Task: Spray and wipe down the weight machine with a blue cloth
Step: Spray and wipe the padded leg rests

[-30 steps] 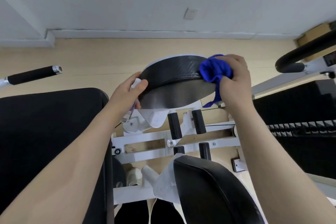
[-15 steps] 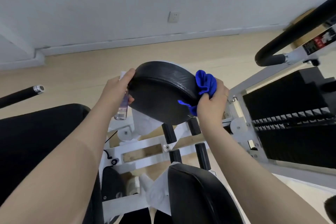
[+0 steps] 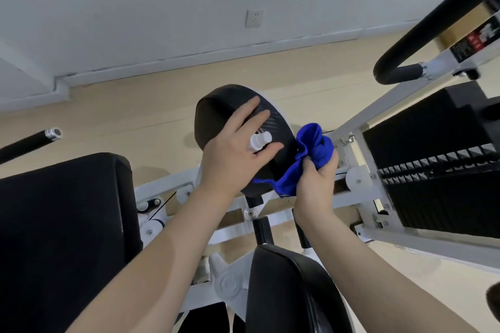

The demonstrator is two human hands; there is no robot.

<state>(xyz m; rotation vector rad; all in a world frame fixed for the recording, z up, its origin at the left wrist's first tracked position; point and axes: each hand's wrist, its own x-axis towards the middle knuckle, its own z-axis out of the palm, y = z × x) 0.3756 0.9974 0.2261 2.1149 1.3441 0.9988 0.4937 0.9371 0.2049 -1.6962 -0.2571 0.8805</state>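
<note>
The round black pad of the weight machine sits a little above the middle of the view. The left hand lies on its face, with straight, slightly spread fingers pressing flat on the pad. A small spray bottle sits between these fingers; only its white top shows, pointing toward 2 o'clock, and the rest is hidden under the hand.

At 3 o'clock from the pad, touching its edge, is the blue cloth. The right hand holds it from below, at about 5 o'clock from the pad, with fingers curled tightly around the bunched cloth. One loose corner of the cloth hangs toward the lower edge of the pad.

At 3 o'clock in the view stands the black weight stack inside the white frame, and a black curved handle goes up toward 1 o'clock. A second black pad is at 6 o'clock, and a big black seat cushion is at 8 o'clock.

I judge that the work is in its middle part: the round pad is being treated now, on its right rim. I cannot tell which parts are already clean, because no wet marks are visible. The lower pad, the cushion, the handle and the frame probably remain to be wiped.
</note>
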